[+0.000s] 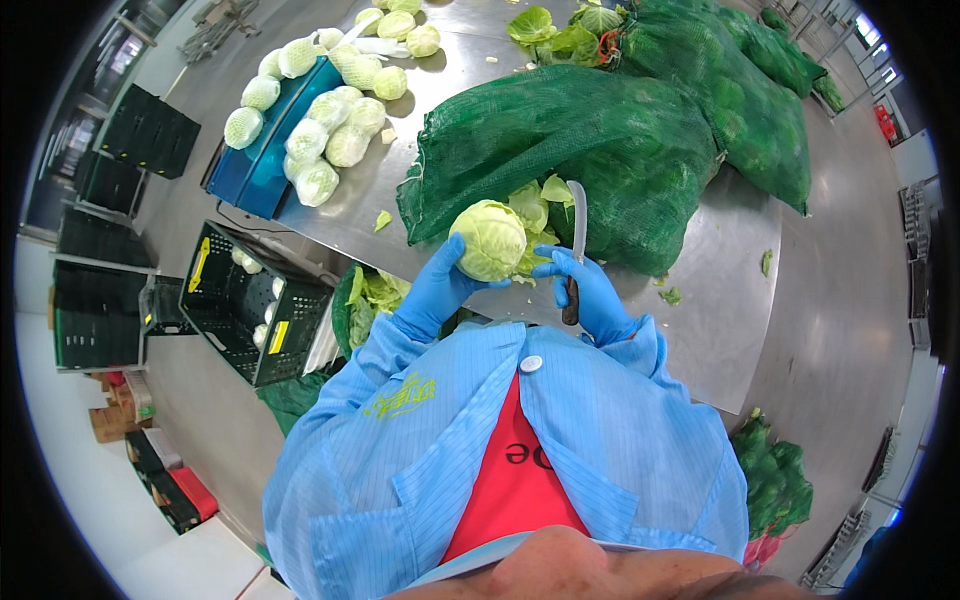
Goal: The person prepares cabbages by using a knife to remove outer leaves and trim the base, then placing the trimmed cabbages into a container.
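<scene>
A pale green cabbage head point(491, 238) rests in my left hand point(442, 285), which wears a blue glove and grips it from the left and below. My right hand point(589, 292), gloved too, holds a knife point(579, 217) by its dark handle. The blade points up and away from me, and the fingers are partly spread toward the cabbage. Loose cabbage leaves point(531, 206) lie just behind the cabbage. Beyond them a large green mesh sack point(570, 127) bulges on the steel table point(712, 330).
Cabbages in white foam nets point(330, 127) sit around a blue metal device point(274, 142) at the far left. A dark crate point(225, 300) holding white-wrapped items stands left of the table, beside a green sack of leaves point(367, 300). Another full sack point(735, 105) lies at the back right.
</scene>
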